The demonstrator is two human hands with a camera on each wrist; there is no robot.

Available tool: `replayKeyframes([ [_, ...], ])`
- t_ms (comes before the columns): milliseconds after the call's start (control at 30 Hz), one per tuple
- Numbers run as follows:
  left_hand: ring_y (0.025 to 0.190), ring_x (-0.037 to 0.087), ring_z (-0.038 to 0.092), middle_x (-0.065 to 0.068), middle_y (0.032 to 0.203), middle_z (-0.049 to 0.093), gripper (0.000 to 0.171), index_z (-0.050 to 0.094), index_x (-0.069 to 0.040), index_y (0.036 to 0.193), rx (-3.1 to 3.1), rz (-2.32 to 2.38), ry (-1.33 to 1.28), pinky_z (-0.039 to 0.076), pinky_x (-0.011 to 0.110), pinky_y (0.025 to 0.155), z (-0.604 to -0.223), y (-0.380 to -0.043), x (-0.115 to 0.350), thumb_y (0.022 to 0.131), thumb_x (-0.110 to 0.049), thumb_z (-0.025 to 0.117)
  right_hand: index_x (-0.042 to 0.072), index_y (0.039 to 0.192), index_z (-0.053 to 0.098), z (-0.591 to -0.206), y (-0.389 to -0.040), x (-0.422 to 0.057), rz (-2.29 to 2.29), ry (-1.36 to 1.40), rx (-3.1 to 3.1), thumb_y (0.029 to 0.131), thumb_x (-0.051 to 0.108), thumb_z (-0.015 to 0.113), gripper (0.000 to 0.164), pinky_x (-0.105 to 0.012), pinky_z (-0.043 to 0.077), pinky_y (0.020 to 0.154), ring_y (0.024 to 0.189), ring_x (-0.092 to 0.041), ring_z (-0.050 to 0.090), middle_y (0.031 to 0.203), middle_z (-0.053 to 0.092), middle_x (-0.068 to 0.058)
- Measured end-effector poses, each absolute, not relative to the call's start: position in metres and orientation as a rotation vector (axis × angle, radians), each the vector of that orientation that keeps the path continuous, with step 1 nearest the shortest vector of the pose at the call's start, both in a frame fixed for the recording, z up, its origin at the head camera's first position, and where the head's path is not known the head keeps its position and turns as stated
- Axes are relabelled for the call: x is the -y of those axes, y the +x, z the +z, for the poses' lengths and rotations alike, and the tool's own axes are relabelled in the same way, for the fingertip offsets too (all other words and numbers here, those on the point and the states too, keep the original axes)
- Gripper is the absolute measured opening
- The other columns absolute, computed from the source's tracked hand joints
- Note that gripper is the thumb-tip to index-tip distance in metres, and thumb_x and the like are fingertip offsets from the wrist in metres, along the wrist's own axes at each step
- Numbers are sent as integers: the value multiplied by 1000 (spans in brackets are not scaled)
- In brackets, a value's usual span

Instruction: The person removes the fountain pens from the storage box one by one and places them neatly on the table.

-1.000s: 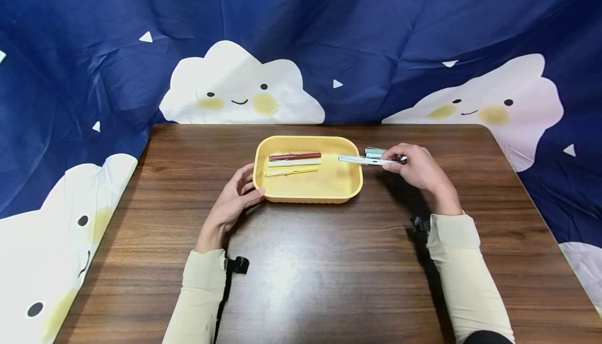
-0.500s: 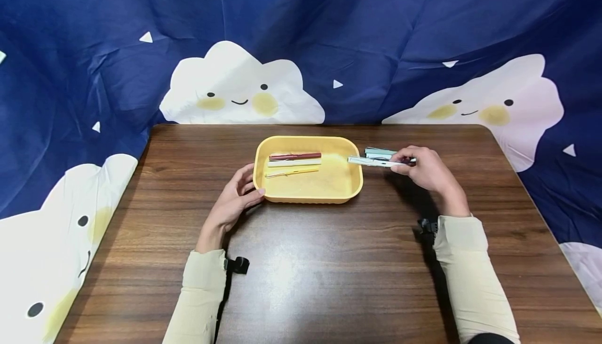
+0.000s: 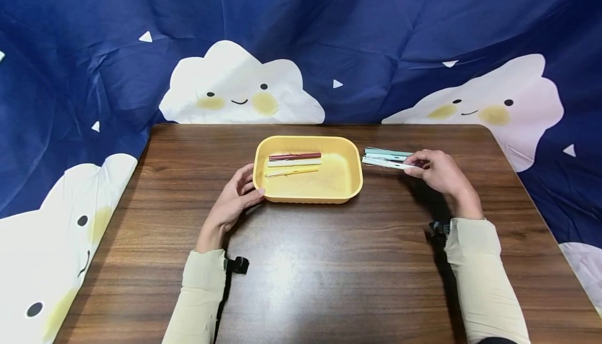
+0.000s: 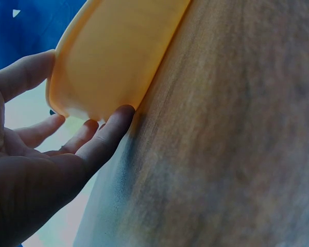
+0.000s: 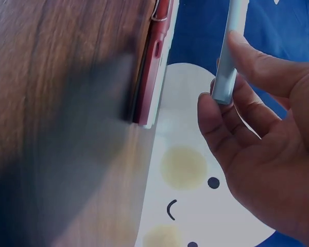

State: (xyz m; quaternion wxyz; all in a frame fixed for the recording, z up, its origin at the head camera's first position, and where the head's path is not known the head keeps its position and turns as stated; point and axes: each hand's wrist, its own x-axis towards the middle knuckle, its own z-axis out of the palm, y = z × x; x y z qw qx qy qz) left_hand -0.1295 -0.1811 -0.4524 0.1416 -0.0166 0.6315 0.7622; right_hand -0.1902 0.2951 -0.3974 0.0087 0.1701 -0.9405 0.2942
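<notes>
A shallow yellow plastic box [image 3: 308,199] sits on the table, holding a dark red pen [image 3: 295,156], a white pen [image 3: 295,163] and a yellow pen [image 3: 291,171]. My left hand [image 3: 232,197] grips the box's left end, thumb at the front corner and fingers along the end wall; in the left wrist view the fingertips touch the yellow wall. Right of the box, my right hand [image 3: 437,174] pinches a pale, whitish-blue pen [image 5: 228,67] near one end. Beside it lie a teal pen [image 3: 385,151] and a light blue pen [image 3: 383,157], partly covered by the hand.
A red pen [image 5: 153,77] lies on the table in the right wrist view, a pale one against it. The brown wooden table [image 3: 301,281] ends at a blue curtain [image 3: 376,30] printed with white clouds. Both wrists wear black mounts.
My right hand has moved right and slightly toward me with the pale pen. The pen's tip, earlier over the box's right side, is now just outside it. The left hand stays still.
</notes>
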Motion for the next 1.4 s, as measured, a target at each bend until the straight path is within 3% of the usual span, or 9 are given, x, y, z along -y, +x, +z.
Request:
replayKeyframes([
  [333,135,37,42,23,152,37,76,28,-8,158,-1825,2198,-42,56,33,91,-452,-129,181,93,8,65,3,94,75,-402,-193,-300,919,438,3006,88,8,79,9,-20,43,68,80,-24,59,88,71,-12],
  [733,135,37,42,23,153,36,76,28,-9,158,-1823,2196,-41,56,37,94,-452,-129,182,94,8,64,5,96,75,-414,-202,-309,864,408,3127,91,12,78,9,-43,46,81,87,-29,59,94,71,-13],
  [1033,134,37,44,23,152,37,75,29,-8,157,-1836,2191,-37,55,39,96,-452,-130,182,94,8,64,6,96,75,-420,-210,-310,842,404,3170,92,12,76,7,-47,45,85,90,-31,58,96,70,-14],
  [1400,133,36,44,24,151,38,74,29,-8,157,-1835,2190,-35,57,32,89,-452,-130,182,93,8,65,6,95,75,-424,-214,-311,830,403,3194,92,13,76,8,-48,45,85,90,-32,58,95,70,-14],
])
